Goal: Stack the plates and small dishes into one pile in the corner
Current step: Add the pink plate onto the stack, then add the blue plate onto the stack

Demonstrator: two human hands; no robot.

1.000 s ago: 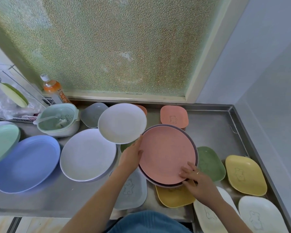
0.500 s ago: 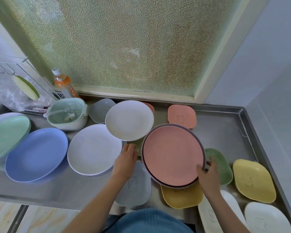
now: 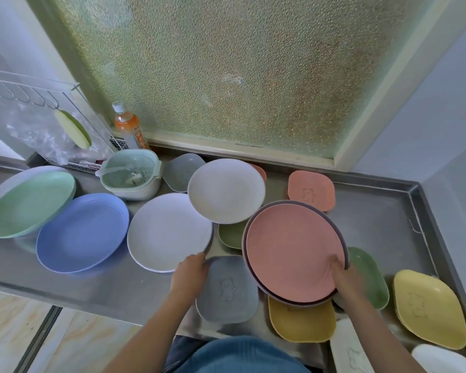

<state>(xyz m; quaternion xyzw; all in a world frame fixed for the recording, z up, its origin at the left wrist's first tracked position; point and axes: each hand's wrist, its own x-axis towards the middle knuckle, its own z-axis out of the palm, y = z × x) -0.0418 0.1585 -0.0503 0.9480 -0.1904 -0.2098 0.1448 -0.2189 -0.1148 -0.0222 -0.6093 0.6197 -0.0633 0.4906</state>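
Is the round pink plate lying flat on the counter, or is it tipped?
Tipped. The round pink plate, nested in a purple plate, rests on small dishes while the right hand grips its near rim.

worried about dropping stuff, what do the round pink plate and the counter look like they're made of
Round pink plate: probably plastic or wheat-straw composite; matte, finely speckled surface without ceramic gloss, though the look cannot settle it. It sits nested in a mauve plate. Counter: stainless steel by its brushed grey sheen, soft reflections and raised folded rim.
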